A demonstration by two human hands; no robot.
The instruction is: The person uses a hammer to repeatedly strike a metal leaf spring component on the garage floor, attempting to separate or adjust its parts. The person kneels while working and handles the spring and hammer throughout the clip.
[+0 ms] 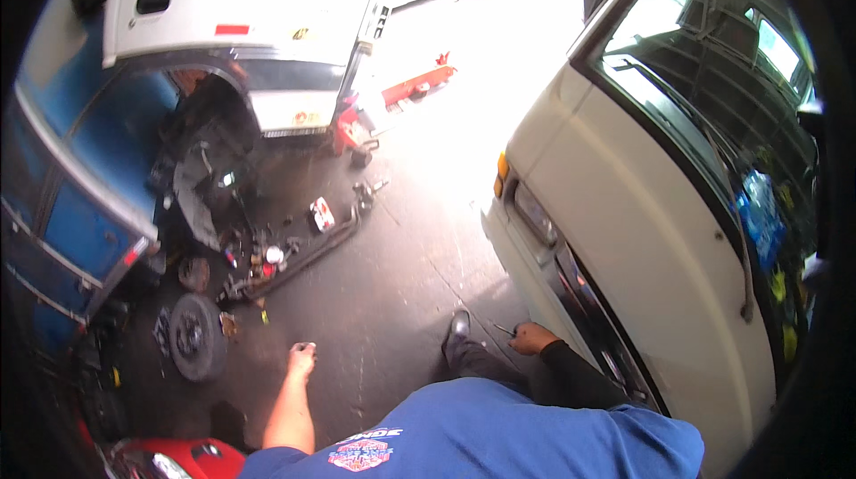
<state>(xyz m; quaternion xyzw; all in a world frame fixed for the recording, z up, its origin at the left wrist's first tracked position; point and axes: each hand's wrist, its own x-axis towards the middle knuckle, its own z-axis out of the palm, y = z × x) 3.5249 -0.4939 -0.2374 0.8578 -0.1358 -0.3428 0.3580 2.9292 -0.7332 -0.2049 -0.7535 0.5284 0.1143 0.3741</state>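
Observation:
My right hand (533, 338) is closed around a slim dark tool (504, 330). Its narrow end sticks out to the left past the fingers, and the rest is hidden in the grip. That hand hangs beside the front of a cream-coloured van. My left hand (304, 358) is held out low over the grey floor with its fingers curled in. Whatever it may hold is too small to make out. A loose wheel (197, 337) lies to its left, apart from it.
A white-cabbed truck (294, 78) stands ahead with its front wheel off. A long metal axle beam (308, 256), small parts and a red-and-white box (322, 214) lie below it. A red floor jack (419, 85) is farther off. The van (624, 185) closes the right side. Something red (192, 457) sits lower left.

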